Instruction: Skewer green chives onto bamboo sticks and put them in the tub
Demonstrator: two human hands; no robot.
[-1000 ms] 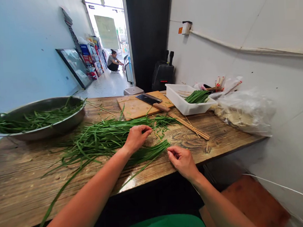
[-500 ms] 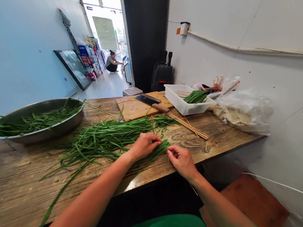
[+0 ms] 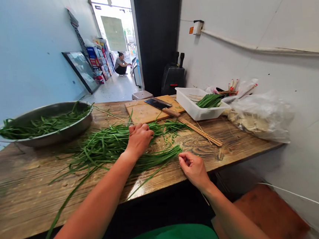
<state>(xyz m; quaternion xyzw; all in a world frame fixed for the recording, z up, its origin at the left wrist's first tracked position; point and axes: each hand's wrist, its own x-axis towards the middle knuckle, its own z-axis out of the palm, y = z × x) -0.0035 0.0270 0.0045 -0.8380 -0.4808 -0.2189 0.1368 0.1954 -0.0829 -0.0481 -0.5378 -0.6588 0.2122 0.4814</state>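
Long garlic chives [image 3: 103,145] lie in a loose pile across the wooden table. My left hand [image 3: 139,139] rests over the pile's right part, fingers curled down into the strands; the fingertips are partly hidden. In front of it a smaller bundle of chives [image 3: 161,155] lies with its cut ends pointing right. Just beyond those ends is my right hand [image 3: 194,167], thumb and forefinger pinched together. A thin bamboo skewer [image 3: 205,198] sticks out below this hand, its upper part hidden by the fingers.
A metal basin [image 3: 57,137] of chives stands left. Behind the pile, a cleaver [image 3: 158,104] lies on a cutting board [image 3: 138,115]. Bamboo skewers [image 3: 202,132] lie to its right, near a white tub [image 3: 195,110] and a plastic bag [image 3: 262,118]. A person [image 3: 121,65] squats beyond the doorway.
My left hand has left the small bundle's cut ends and moved back and left onto the larger pile. My right hand stays pinched beside the bundle. The view has shifted slightly.
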